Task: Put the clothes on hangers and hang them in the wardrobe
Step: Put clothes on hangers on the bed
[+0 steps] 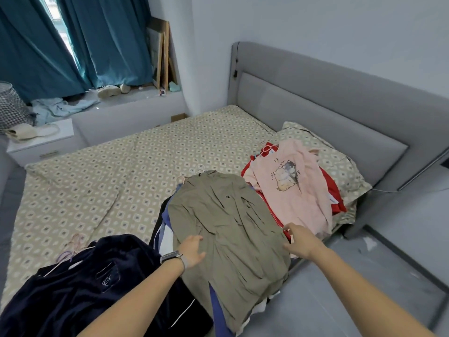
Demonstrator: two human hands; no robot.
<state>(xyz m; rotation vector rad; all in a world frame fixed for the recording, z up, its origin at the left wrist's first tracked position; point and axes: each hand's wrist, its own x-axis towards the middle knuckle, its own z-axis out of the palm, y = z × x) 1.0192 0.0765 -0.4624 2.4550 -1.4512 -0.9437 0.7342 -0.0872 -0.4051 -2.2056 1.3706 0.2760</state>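
1. The bed (145, 152) carries everything: a flat mattress under a beige sheet printed with small squares, backed by a padded grey headboard (328, 110). The clothes lie in three heaps along its near edge, toward the headboard end.

2. The dark navy garment (80, 285), plush and velvety with an embroidered pocket, lies at the near edge on the left. It looks heavy, so it could slide off a hanger once lifted.

3. The olive shirt (228, 229), thin, creased woven cloth with a small chest logo, tops the middle stack and hangs over the near edge. A hanger hook seems to show at its collar, though I cannot be sure. Pulled by its sides, it may drag the blue and white layers beneath off the bed.

4. The pink T-shirt (294, 188), soft knit with a cartoon print, lies on red clothes near the pillow (340, 164). A red hanger (266, 149) pokes out at its top and might snag neighbouring cloth.

5. The left hand (193, 250), a watch on its wrist, rests on the olive shirt's left side, fingers loosely spread, gripping nothing that I can make out.

6. The right hand (300, 239) lies at the shirt's right edge, fingers slightly bent; whether it pinches the cloth I cannot tell.

7. Loose pale hangers (73, 246), thin curved wire or plastic, lie on the sheet beside the navy garment and could tangle together.
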